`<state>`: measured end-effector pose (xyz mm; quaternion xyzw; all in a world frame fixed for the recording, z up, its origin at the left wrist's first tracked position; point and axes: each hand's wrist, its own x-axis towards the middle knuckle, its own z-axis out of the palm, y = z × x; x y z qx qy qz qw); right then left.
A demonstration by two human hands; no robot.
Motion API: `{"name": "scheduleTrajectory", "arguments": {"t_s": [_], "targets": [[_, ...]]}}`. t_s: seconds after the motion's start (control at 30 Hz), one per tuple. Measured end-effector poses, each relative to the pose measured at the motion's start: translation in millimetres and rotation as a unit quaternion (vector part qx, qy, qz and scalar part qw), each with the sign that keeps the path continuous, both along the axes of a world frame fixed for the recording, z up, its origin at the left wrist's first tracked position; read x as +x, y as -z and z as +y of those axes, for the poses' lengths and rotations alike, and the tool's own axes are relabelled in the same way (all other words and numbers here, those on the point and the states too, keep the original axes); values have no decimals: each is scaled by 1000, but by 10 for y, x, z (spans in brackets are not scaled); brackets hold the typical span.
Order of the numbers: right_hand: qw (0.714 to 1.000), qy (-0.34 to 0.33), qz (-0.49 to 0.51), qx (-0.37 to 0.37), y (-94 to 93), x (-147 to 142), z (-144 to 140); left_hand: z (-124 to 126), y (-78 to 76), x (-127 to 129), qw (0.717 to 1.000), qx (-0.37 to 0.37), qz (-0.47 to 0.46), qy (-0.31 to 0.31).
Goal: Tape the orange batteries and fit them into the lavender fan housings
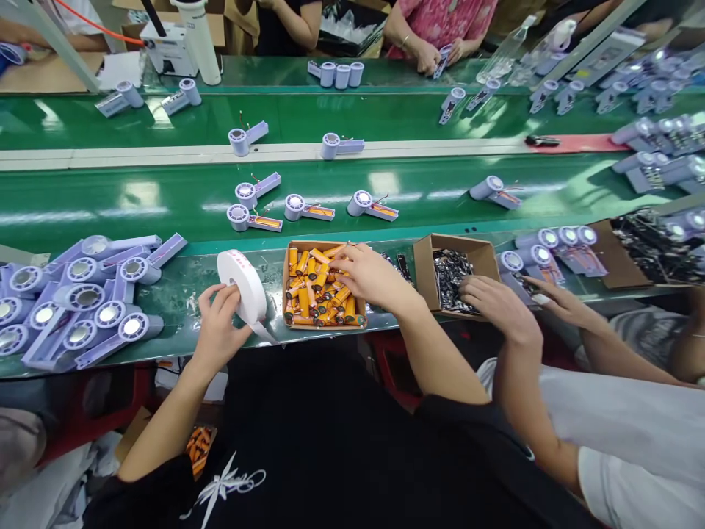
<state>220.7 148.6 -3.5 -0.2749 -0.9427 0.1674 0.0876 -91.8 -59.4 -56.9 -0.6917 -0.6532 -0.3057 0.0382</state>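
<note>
My left hand (218,317) has its fingers curled at the core of a standing roll of white tape (252,288), whose loose end trails onto the bench edge. To its right, a cardboard box (324,324) is filled with orange cylindrical batteries (324,290). My right hand (363,270) reaches over the far right corner of this box, its fingers extended and slightly bent among the batteries. I see no battery clearly gripped; the undersides of those fingers are hidden.
Lilac fan-like housings (82,294) are heaped at the left; more ride the green conveyor (181,198). A co-worker's hand (496,301) dips into a box of small dark parts (454,272) close by on my right. People work across the belt, near a clear bottle (504,51).
</note>
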Motion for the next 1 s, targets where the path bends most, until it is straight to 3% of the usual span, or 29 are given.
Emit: {"name": "scheduleTrajectory", "arguments": {"t_s": [0.1, 0.2, 0.27, 0.37, 0.43, 0.53, 0.6, 0.63, 0.77, 0.9, 1.0], "targets": [[998, -30, -63, 0, 107, -91, 246, 47, -33, 67, 1000, -19, 3, 0], [996, -46, -2, -70, 234, -186, 274, 75, -62, 85, 999, -32, 11, -1], [984, -8, 80, -157, 265, -190, 231, 74, -76, 85, 999, -40, 17, -8], [932, 74, 202, -292, 222, -162, 136, 68, -92, 81, 999, -40, 25, -16], [925, 97, 192, -312, 152, -169, 77, 75, -93, 80, 999, -43, 30, -15], [972, 165, 13, -169, 20, -214, 21, 101, -73, 79, 997, -59, 43, -14], [975, 200, -72, -67, -59, -228, 6, 115, -49, 78, 996, -66, 50, -11], [976, 196, -77, -56, -87, -226, 2, 118, -37, 77, 996, -67, 53, -10], [979, 153, -57, -122, -88, -262, -11, 116, 1, 83, 996, -70, 55, -6], [959, 204, -198, -3, 36, -423, 7, 121, 12, 86, 995, -88, 43, -14], [963, 157, -216, 35, 87, -433, 75, 124, 6, 83, 995, -92, 34, -20]]}}
